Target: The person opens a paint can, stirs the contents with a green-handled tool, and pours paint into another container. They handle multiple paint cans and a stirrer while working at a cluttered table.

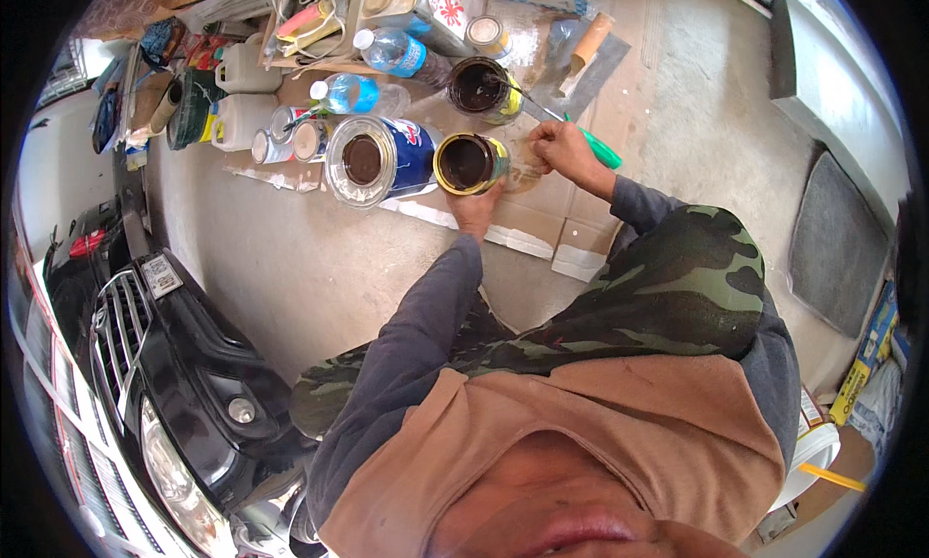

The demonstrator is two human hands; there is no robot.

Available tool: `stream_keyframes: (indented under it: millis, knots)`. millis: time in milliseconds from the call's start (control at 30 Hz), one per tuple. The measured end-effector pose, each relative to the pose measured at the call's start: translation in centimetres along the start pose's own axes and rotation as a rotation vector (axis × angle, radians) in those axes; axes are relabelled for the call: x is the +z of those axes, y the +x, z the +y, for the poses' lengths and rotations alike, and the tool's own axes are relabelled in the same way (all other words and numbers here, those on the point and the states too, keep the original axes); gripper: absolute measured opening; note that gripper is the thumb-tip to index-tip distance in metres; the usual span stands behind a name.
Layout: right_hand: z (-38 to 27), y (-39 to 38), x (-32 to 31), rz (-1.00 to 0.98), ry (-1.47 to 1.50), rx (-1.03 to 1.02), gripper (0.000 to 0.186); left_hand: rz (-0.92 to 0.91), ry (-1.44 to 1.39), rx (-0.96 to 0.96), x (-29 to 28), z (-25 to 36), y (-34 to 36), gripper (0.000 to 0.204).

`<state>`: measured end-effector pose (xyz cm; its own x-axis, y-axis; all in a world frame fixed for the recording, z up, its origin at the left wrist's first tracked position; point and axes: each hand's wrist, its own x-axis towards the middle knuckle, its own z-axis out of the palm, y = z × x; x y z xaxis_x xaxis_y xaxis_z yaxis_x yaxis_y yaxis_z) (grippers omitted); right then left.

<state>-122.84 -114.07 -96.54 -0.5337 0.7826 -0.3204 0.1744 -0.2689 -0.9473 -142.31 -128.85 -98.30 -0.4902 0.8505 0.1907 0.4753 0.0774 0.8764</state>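
1. Currently, two hands are at work: the left hand (474, 210) is curled against the near side of one near can (502, 161), its thumb and fingers gripping the wall.
2. This near can is open, yellow-rimmed and dark inside; it sits between the hands, and the clock directions below are taken from it.
3. One right hand (566, 151) is at 3 o'clock, fingertips drawn together; I cannot tell what they pinch.
4. One tool with a green handle (602, 150) passes the right hand, which covers part of it; whether the palm grips it I cannot tell. Its metal shaft (534, 103) points to the far can.
5. One far can (478, 86), also open and dark inside, stands at 12 o'clock, making two such cans.
6. One blue tin (411, 157) is just beside, at 9 o'clock.
7. Three small tins (310, 141) cluster beyond it, between 9 and 10; a fourth, a single round tin (489, 37), is at 12.
8. Two plastic bottles (360, 94) with blue labels lie at 10 and 11.
9. One brown tube (588, 41) is between 1 and 2.
10. One black car (218, 384) is at 8.
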Motion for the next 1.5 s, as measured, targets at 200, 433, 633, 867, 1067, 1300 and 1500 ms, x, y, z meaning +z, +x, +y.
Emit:
stream_keyframes:
  millis: [200, 433, 633, 867, 1067, 1300, 1500]
  knots:
    - [0.4, -0.1, 0.8, 0.002, 0.053, 0.177, 0.013, -0.139, -0.02, 0.035, -0.4, 0.3, -0.9, 0.077]
    - [-0.2, -0.8, 1.3, -0.035, 0.125, 0.203, 0.013, -0.137, 0.039, -0.012, 0.5, -0.7, -1.5, 0.106]
    - [-1.5, -0.8, 0.8, -0.045, 0.263, 0.253, 0.012, -0.134, 0.017, -0.046, 0.9, -0.3, -1.5, 0.1]
    - [-4.2, -2.2, 0.2, -0.061, 0.411, 0.289, 0.015, -0.114, 0.276, 0.102, 0.9, -0.4, -1.9, 0.096]
    - [-8.9, -1.9, -0.7, -0.07, 0.024, -0.006, 0.02, -0.117, 0.075, -0.082, 1.3, -0.1, -0.9, 0.104]
    - [-13.3, 1.6, -0.6, -0.455, -0.854, -1.02, 0.022, -0.173, 0.009, -0.083, -1.2, 2.4, 1.1, 0.105]
    - [-13.6, 2.9, 0.5, -0.648, -1.14, -1.154, 0.023, -0.196, 0.087, -0.108, -1.9, 3.0, 1.6, 0.105]
